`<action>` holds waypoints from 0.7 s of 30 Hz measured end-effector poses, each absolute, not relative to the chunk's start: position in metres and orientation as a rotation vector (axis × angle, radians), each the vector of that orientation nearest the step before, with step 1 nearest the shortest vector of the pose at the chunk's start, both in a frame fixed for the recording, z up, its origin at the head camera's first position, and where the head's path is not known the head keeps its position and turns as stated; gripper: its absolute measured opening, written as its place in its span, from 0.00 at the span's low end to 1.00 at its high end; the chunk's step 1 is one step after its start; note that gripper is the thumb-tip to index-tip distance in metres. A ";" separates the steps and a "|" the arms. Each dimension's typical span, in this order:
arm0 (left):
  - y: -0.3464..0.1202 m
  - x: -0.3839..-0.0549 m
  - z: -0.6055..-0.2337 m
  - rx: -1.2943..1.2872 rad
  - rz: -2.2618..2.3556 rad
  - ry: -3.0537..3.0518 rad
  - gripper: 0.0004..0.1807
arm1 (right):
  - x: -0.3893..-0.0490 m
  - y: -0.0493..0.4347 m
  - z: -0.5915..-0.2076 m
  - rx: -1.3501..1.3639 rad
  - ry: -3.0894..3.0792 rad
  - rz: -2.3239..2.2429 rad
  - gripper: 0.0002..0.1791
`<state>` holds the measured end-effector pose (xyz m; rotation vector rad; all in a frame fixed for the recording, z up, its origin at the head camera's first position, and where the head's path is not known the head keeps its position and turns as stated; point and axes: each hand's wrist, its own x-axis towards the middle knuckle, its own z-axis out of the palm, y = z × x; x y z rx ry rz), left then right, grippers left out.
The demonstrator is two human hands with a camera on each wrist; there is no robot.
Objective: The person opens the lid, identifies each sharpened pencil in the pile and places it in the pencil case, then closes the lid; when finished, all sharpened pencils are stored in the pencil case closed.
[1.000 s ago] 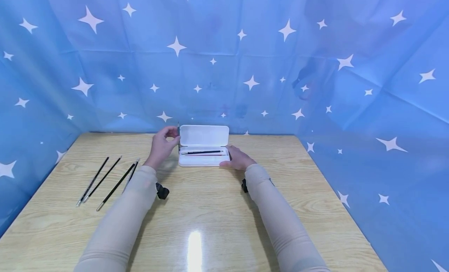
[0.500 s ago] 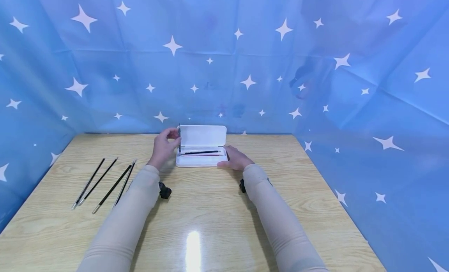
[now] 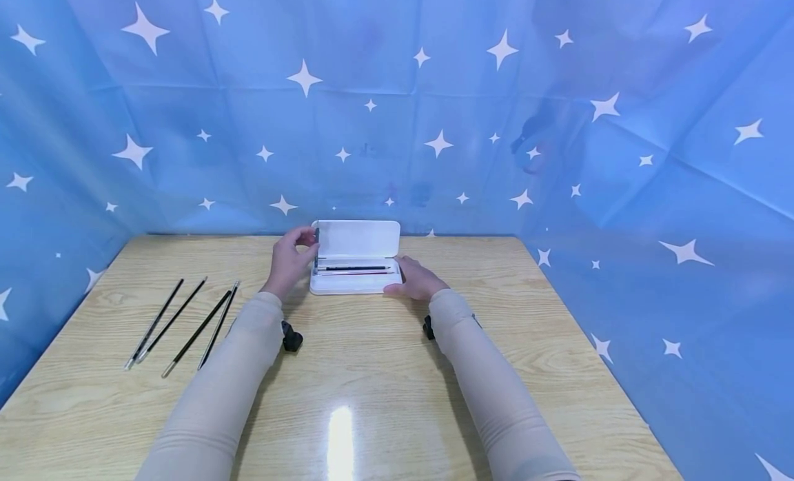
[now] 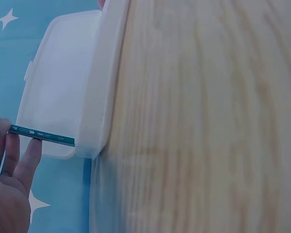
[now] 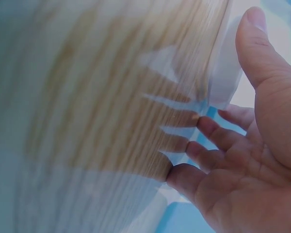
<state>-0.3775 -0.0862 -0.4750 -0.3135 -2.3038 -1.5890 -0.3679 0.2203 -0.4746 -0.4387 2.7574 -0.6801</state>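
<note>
My left hand [image 3: 288, 264] pinches a dark green pencil [image 4: 53, 137] between thumb and fingertips. The pencil stands upright in the head view, its lower end inside the left end of an open white pencil case [image 3: 347, 288]. Behind the tray, the raised lid [image 3: 360, 238] leans back. A black pencil [image 3: 356, 267] and a thinner reddish one [image 3: 366, 273] lie lengthwise in the tray. My right hand [image 3: 420, 280] holds the case's right end, thumb along the front wall and fingers around the end. In the right wrist view its lower fingertips [image 5: 182, 174] touch the tabletop.
Several dark pencils [image 3: 197, 335] lie slanted on the wooden table [image 3: 384, 398], left of my left forearm. A blue star-patterned cloth [image 3: 372, 123] hangs right behind the case and along both sides.
My left hand and the green pencil have shifted slightly right relative to the case, from beside its left edge to over its left end. My right hand stays at the right end.
</note>
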 end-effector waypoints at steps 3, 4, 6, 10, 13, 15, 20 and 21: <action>-0.084 -0.376 -0.473 -0.338 -1.577 -2.339 0.16 | -0.367 0.220 -0.474 -0.448 2.759 -0.689 0.45; -0.084 -0.375 -0.473 -0.341 -1.570 -2.358 0.16 | -0.367 0.220 -0.474 -0.453 2.760 -0.696 0.44; -0.081 -0.375 -0.472 -0.351 -1.558 -2.393 0.16 | -0.366 0.220 -0.474 -0.460 2.763 -0.702 0.43; -0.077 -0.376 -0.470 -0.382 -1.520 -2.450 0.14 | -0.367 0.221 -0.475 -0.464 2.757 -0.709 0.43; -0.075 -0.377 -0.470 -0.413 -1.470 -2.475 0.11 | -0.369 0.221 -0.477 -0.455 2.755 -0.705 0.44; -0.073 -0.377 -0.469 -0.423 -1.436 -2.492 0.11 | -0.370 0.222 -0.478 -0.451 2.754 -0.709 0.44; -0.069 -0.377 -0.467 -0.431 -1.324 -2.567 0.11 | -0.369 0.221 -0.477 -0.454 2.753 -0.720 0.43; -0.068 -0.377 -0.467 -0.427 -1.303 -2.583 0.11 | -0.369 0.221 -0.476 -0.455 2.752 -0.717 0.43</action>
